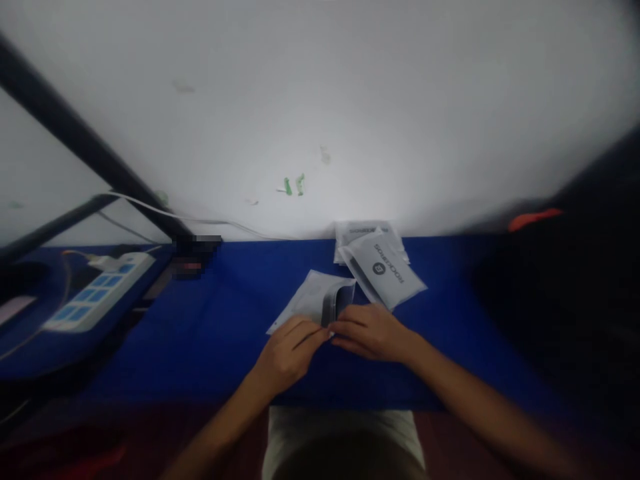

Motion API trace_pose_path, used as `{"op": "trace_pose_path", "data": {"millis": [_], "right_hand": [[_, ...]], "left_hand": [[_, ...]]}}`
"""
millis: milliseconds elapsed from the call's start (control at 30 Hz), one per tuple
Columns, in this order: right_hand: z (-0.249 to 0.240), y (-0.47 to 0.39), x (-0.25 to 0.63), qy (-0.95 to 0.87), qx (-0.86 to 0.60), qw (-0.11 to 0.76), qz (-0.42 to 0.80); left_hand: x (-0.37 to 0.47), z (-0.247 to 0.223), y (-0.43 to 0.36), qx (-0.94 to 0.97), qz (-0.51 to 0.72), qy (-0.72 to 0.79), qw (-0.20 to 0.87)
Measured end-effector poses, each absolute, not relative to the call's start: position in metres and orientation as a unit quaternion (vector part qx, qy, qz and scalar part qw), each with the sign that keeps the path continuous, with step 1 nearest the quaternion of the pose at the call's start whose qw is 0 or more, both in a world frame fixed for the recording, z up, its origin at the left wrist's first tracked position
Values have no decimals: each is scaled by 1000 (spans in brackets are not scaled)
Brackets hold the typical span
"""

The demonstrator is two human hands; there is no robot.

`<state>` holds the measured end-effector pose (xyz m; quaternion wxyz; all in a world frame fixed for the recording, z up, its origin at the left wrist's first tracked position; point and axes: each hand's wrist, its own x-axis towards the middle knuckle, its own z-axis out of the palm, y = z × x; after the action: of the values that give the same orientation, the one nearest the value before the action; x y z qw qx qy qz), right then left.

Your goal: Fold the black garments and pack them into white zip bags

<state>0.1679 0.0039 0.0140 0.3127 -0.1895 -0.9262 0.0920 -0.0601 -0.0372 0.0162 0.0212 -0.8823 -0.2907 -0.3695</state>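
Note:
A frosted plastic pouch [311,295] lies tilted on the blue tabletop, its dark-edged mouth gaping toward the right. My left hand [290,353] is closed on the pouch's near edge, thumb and fingers pinched together. Against those fingertips, my right hand [373,332] pinches the near corner of the mouth. The fingers cover that corner, and what is inside the pouch cannot be made out. Just beyond my right hand rests another pouch [393,267] printed ROCKBROS, overlapping a similar pouch or small stack [357,232] by the wall.
A white power strip [103,291] with blue sockets and a plug lies at the left, past a dark frame post [85,143]. A white cable [200,220] runs along the wall [400,120]. Blue cloth [240,280] covers the table; dark material [565,313] stands at the right.

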Motion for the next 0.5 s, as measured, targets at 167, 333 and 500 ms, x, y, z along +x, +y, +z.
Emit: {"op": "trace_pose_path", "data": {"millis": [167,333,500], "right_hand": [[9,-5,155,-932,-163,324,-6],[5,1,154,-934,-163,317,-2],[-2,23,165,-936,-237,258,-23]], "left_hand": [[-62,12,-40,-870,-385,-307,31],[-64,22,-49,-865,-404,-289,78],[-69,51,-67,-841,-421,-305,152]]}}
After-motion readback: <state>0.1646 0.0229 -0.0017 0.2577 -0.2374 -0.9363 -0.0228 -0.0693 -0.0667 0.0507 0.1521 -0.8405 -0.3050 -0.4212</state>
